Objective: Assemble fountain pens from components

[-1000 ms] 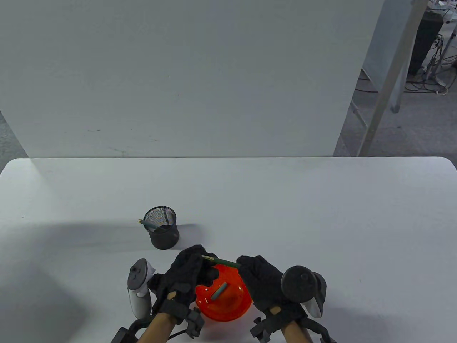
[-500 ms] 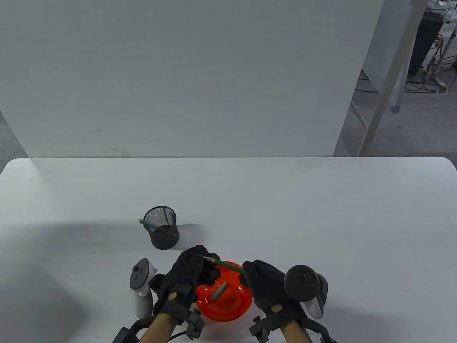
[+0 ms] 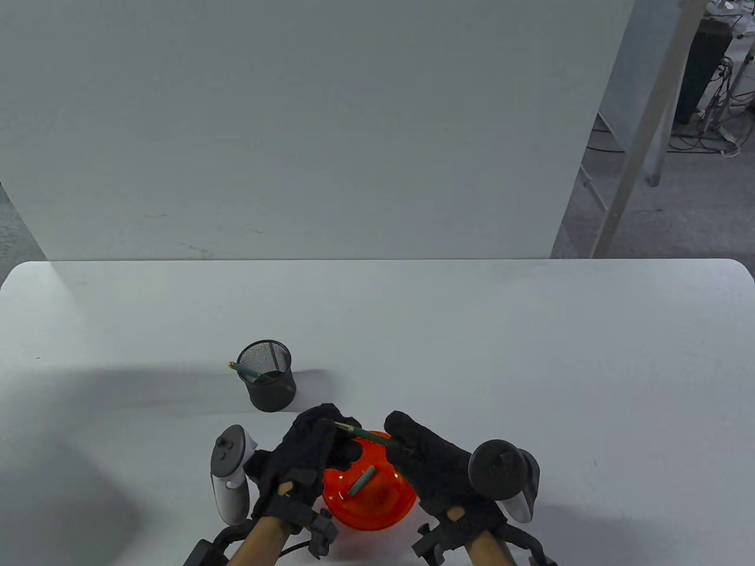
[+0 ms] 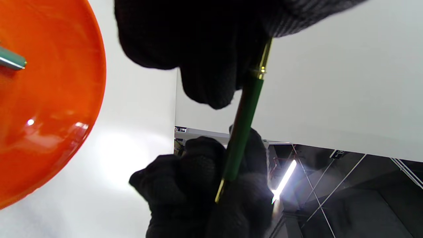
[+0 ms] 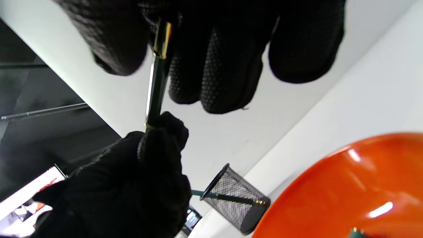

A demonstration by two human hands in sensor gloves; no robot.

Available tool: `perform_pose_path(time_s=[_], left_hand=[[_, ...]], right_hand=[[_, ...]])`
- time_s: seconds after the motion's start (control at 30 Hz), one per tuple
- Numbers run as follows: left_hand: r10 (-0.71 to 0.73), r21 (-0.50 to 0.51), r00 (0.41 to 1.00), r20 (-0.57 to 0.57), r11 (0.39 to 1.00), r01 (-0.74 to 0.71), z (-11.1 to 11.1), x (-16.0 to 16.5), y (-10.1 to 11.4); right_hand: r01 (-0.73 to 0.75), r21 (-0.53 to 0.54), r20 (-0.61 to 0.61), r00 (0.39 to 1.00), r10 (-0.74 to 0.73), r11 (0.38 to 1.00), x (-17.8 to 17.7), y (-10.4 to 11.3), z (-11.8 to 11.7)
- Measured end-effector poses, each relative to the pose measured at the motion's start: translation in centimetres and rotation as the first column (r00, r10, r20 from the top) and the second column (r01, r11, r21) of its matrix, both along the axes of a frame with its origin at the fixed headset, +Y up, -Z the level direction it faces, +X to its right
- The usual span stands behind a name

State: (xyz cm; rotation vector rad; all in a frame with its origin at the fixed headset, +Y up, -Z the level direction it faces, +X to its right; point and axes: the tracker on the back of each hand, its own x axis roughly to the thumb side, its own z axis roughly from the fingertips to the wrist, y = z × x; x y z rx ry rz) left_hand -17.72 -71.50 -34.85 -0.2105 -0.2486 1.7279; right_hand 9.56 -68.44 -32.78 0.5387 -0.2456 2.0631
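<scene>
A green pen barrel (image 3: 370,435) with gold trim is held level above the orange bowl (image 3: 389,513). My left hand (image 3: 321,439) grips its gold end, and my right hand (image 3: 407,445) grips the other end. The barrel also shows in the left wrist view (image 4: 243,125) and the right wrist view (image 5: 155,89), between both gloves. A green pen part (image 3: 361,480) lies in the bowl. The black mesh pen cup (image 3: 266,383) stands behind the left hand with a finished green pen (image 3: 243,369) leaning out of it.
The white table (image 3: 531,365) stretches far and right of the hands. A white wall panel (image 3: 295,130) stands at the table's back edge. The bowl sits close to the table's front edge between my wrists.
My right hand slid left along the pen barrel and its fingers now reach further over it. The left hand and the bowl stayed where they were.
</scene>
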Motion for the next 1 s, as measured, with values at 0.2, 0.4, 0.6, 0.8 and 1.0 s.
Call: perform_pose_path(time_s=[0.2,0.4,0.6,0.8,1.0], left_hand=[[0.052,-0.037,0.997,0.052,0.998,-0.05,0.0,0.6,-0.5],[0.11,-0.074,0.992,0.06,0.992,-0.106,0.1,0.8,-0.9],[0.215,-0.155,0.972,0.091,0.968,-0.199,-0.1,0.9,-1.6],[0.262,-0.175,0.956,0.135,0.956,-0.237,-0.1,1.4,-1.9],[0.193,-0.091,0.973,0.126,0.979,-0.182,0.0,1.3,-1.1]], right_hand=[[0.007,-0.027,0.031,0.999,-0.006,1.0,0.2,0.0,-0.1],[-0.005,0.009,0.006,1.0,0.005,1.0,0.0,0.4,0.3],[-0.029,0.037,0.001,1.0,0.029,0.999,-0.3,0.7,0.5],[0.006,0.026,0.049,0.999,-0.008,1.0,0.2,0.6,0.5],[0.068,-0.04,0.107,0.992,-0.063,0.997,0.5,0.0,0.2]])
